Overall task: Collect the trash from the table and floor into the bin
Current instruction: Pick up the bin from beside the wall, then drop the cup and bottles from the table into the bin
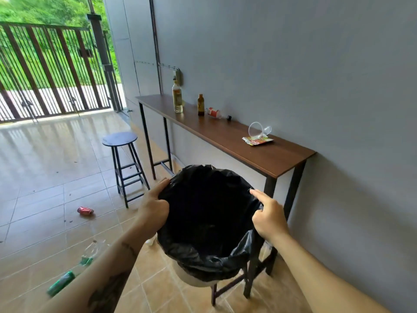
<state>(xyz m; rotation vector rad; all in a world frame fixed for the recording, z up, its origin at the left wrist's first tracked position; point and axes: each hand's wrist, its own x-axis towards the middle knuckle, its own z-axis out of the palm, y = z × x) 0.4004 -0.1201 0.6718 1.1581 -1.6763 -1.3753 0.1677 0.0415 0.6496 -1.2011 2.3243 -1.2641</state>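
A white bin lined with a black bag is lifted in front of me. My left hand grips the bag's rim on the left. My right hand pinches the rim on the right, index finger stretched out. On the narrow brown table stand a tall clear bottle and a small brown bottle; a fallen red-labelled bottle, a black cap, a tipped clear cup and a red wrapper lie there. A red can, a clear bottle and a green can lie on the floor.
A round dark stool stands left of the table. Another dark stool sits under the bin. A grey wall runs along the right. A barred gate closes the far end of the tiled floor.
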